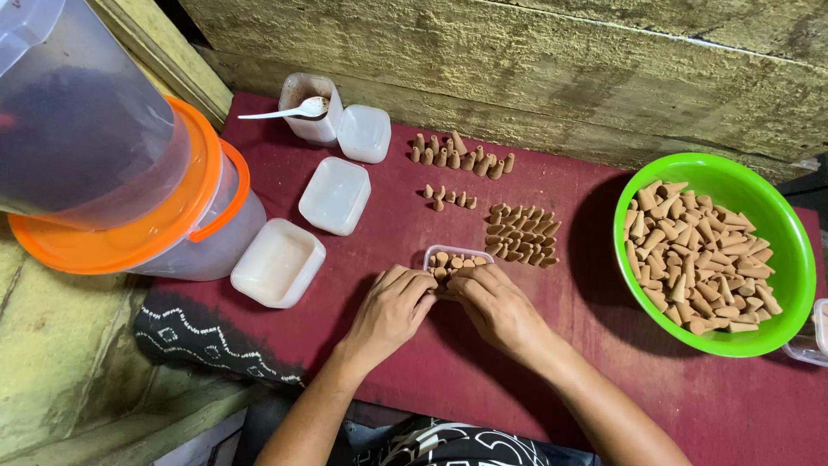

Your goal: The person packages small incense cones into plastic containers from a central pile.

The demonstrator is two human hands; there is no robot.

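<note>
Left hand (395, 304) and right hand (493, 304) meet, fingers curled on a small clear box (455, 256) packed with cones; green bowl (780, 226) brims with more.

Both forearms extend forward and converge at the near edge of the small clear box (455, 259). The left hand (394, 308) and right hand (496, 305) rest palm-down, side by side, with fingers curled and fingertips meeting at that edge.
</note>
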